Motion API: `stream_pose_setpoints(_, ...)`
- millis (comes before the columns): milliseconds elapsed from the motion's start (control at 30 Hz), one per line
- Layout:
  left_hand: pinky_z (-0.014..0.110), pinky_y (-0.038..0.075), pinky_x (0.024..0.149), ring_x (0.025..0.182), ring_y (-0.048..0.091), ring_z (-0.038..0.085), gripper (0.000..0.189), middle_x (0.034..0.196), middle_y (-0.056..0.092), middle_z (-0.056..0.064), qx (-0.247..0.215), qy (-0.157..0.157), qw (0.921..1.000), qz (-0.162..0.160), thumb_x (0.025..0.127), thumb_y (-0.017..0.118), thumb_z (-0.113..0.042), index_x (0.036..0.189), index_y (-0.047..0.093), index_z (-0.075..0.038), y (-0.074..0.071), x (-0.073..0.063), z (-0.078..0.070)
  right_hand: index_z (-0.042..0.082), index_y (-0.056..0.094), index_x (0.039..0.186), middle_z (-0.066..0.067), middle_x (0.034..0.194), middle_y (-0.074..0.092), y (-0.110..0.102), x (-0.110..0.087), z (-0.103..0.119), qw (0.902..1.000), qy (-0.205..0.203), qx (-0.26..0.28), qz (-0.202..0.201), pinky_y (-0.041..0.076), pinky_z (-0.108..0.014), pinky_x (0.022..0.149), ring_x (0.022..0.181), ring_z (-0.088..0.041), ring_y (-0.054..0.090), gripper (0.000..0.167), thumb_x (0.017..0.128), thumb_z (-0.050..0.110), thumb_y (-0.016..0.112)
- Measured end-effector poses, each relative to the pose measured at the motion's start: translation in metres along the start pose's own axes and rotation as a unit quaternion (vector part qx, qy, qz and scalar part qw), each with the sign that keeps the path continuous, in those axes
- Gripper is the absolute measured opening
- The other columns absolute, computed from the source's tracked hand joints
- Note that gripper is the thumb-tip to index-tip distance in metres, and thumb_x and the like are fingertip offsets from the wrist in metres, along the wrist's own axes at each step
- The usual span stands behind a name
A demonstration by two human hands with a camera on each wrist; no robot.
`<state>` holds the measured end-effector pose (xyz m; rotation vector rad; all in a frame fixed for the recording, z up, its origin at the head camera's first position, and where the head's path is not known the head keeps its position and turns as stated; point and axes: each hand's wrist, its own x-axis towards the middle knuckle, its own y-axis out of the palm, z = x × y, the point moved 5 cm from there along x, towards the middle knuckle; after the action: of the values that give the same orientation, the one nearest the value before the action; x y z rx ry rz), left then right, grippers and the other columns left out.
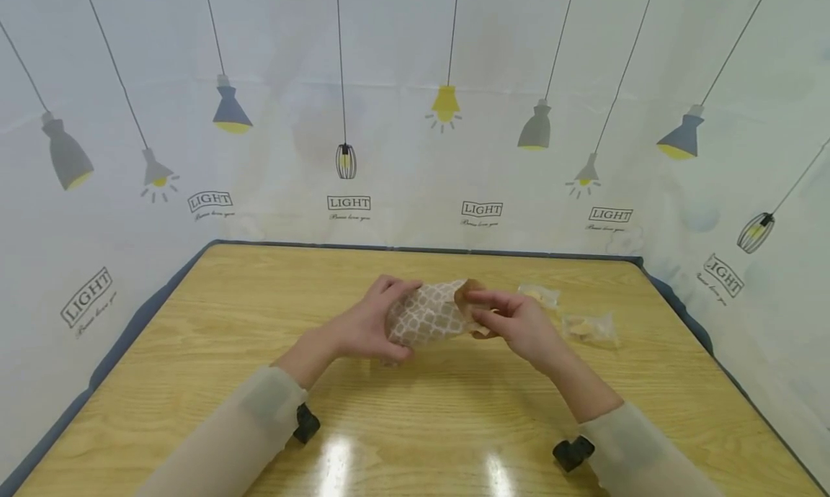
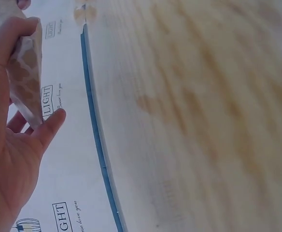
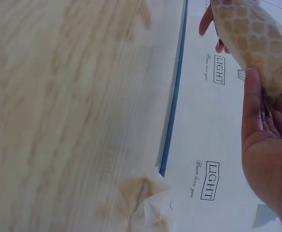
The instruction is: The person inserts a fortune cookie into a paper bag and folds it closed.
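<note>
The person holds a patterned bag (image 1: 424,313) in front of the body, with both hands on it. The bag is light grey-brown with a white lattice, and it is raised above the wooden worktop (image 1: 259,288), near its middle. It lies slantwise in the air, its brown mouth (image 1: 468,293) turned toward the person's right.

The left hand (image 1: 366,328) is spread rather wide around the other end of the bag, with the thumb on one side and fingers on the other, and it grips it. The right hand (image 1: 525,328) is quite narrow: thumb and fingers pinch the bag at the brown mouth. What is inside the bag I cannot tell.

Behind the right hand, a first clear packet (image 1: 540,295) rests on the worktop. To the right of it, a little nearer to the person, lies a second clear packet (image 1: 590,329). Both have something pale yellow inside, and they are apart from the bag.

The person wears pale sleeves (image 1: 227,425), and at each wrist sits a small black device (image 1: 573,454). Around the worktop hangs a white backdrop (image 1: 395,43), printed with lamps and the word "LIGHT".
</note>
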<state>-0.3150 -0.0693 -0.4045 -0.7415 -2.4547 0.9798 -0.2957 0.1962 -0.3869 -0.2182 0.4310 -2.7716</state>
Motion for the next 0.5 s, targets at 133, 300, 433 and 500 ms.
stream_pose_setpoints(133, 0.058, 0.05, 0.121, 0.141, 0.046, 0.032, 0.118, 0.157, 0.035, 0.013, 0.006, -0.001, 0.9999, -0.011, 0.073, 0.101, -0.019, 0.171, 0.035, -0.022, -0.001, 0.0, -0.003, -0.006, 0.068, 0.142, -0.026, 0.147, 0.067, -0.002, -0.001, 0.0, 0.9992, 0.031, 0.015, -0.02, 0.068, -0.031, 0.087, 0.105, -0.014, 0.076, 0.037, 0.112, 0.016, 0.063)
stream_pose_setpoints(300, 0.059, 0.048, 0.123, 0.144, 0.042, 0.034, 0.119, 0.16, 0.034, 0.016, 0.052, 0.01, 0.9983, -0.027, 0.072, 0.103, -0.022, 0.17, 0.036, -0.017, 0.0, 0.001, -0.011, 0.001, 0.078, 0.12, -0.007, 0.123, 0.071, 0.003, 0.001, 0.001, 0.9946, 0.084, 0.056, -0.026, 0.063, -0.036, 0.097, 0.112, -0.017, 0.067, 0.047, 0.114, 0.044, 0.06)
stream_pose_setpoints(433, 0.058, 0.049, 0.122, 0.145, 0.04, 0.038, 0.118, 0.159, 0.034, 0.019, 0.079, 0.027, 0.9961, -0.028, 0.073, 0.103, -0.022, 0.169, 0.037, -0.012, 0.003, 0.003, -0.017, 0.002, 0.081, 0.11, -0.001, 0.116, 0.073, 0.007, 0.003, 0.001, 0.9919, 0.097, 0.073, -0.036, 0.06, -0.038, 0.1, 0.111, -0.018, 0.067, 0.045, 0.11, 0.044, 0.066)
stream_pose_setpoints(500, 0.057, 0.049, 0.122, 0.145, 0.039, 0.038, 0.118, 0.16, 0.034, 0.019, 0.083, 0.026, 0.9959, -0.025, 0.073, 0.103, -0.022, 0.17, 0.036, -0.012, 0.004, 0.003, -0.019, 0.001, 0.083, 0.112, 0.0, 0.117, 0.075, 0.008, 0.004, 0.0, 0.9914, 0.096, 0.078, -0.045, 0.059, -0.037, 0.1, 0.112, -0.017, 0.066, 0.04, 0.11, 0.039, 0.068)
